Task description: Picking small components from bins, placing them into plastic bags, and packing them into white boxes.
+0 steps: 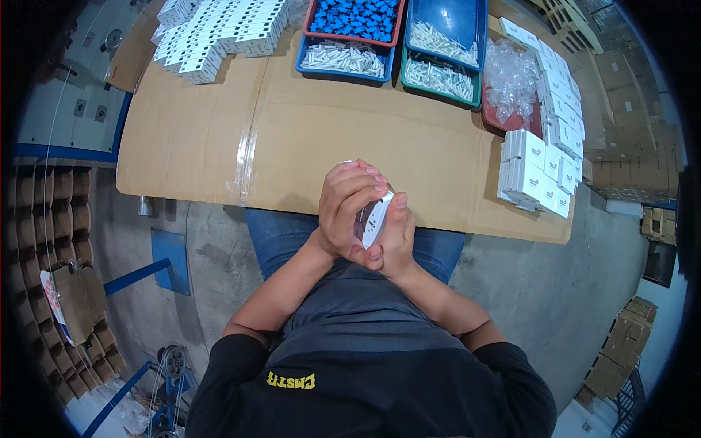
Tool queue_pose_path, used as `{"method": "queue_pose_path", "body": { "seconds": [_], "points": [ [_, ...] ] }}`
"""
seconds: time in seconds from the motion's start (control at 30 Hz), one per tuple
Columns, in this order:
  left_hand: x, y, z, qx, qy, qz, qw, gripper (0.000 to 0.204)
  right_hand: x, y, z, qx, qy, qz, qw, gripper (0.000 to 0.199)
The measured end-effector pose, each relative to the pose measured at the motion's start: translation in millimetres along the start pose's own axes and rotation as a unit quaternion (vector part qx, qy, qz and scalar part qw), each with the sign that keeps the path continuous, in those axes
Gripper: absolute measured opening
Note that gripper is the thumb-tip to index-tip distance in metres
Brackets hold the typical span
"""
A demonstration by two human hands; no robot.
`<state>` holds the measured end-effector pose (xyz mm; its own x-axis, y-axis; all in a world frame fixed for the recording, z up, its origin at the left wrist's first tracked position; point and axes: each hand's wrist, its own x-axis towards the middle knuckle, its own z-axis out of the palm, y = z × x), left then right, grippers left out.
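Note:
Both my hands are closed around a small white box [375,221] with dark marks on its side, held just above the table's near edge, over my lap. My left hand [345,204] wraps it from the left, fingers curled over the top. On the other side my right hand [398,237] presses against it, with the thumb near its upper end. Much of the box is hidden by my fingers, so I cannot tell whether its flap is closed.
Cardboard covers the table [190,139]. White boxes [219,36] are stacked at the far left, and more flat white boxes [537,171] at the right. Trays hold blue pieces [355,18] and white sticks [343,60]. Clear plastic bags [510,77] fill a red tray [491,117].

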<state>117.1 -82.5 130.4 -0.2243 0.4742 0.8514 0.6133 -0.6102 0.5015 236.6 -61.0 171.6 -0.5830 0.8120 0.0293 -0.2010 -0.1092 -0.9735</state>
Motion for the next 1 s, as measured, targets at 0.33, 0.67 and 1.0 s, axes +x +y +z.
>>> {"method": "queue_pose_path", "body": {
  "seconds": [0.33,0.67,1.0],
  "points": [
    [10,7,12,0.103,-0.014,-0.065,0.992,0.084,18,-2,-23,-0.069,0.003,-0.066,0.995,0.084],
    [11,34,21,-0.149,-0.027,-0.362,0.92,0.096,19,23,-36,-0.246,0.033,-0.211,0.945,0.074],
    [-22,8,33,-0.091,-0.023,-0.342,0.935,0.085,21,32,-35,-0.272,0.054,-0.18,0.944,0.064]
  ]
}}
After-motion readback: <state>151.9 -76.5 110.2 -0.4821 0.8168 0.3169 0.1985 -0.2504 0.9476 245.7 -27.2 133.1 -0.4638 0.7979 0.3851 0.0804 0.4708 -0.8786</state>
